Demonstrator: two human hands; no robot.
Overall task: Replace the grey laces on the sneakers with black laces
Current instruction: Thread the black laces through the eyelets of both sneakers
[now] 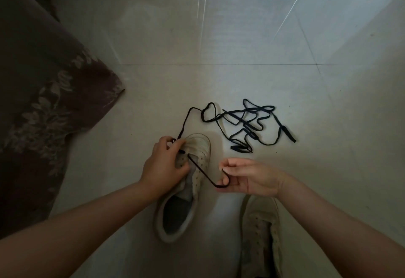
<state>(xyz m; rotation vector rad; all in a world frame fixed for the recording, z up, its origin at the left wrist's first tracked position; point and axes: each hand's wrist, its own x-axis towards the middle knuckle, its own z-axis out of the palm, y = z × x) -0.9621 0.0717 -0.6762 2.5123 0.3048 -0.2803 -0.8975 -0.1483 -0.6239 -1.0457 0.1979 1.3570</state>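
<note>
On the tiled floor (219,36), the pale sneaker (192,168) lies under the left hand (163,163), which pinches the black lace (201,171) at its eyelets; right of the sneaker, the right hand (247,179) grasps the lace end; behind the sneaker, loose lace (247,122) lies tangled

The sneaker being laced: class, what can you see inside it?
Inside the sneaker a dark grey insole shows at the heel opening. Further forward, the tongue, the left hand and the black lace cover the interior, so the toe end cannot be seen.
</note>
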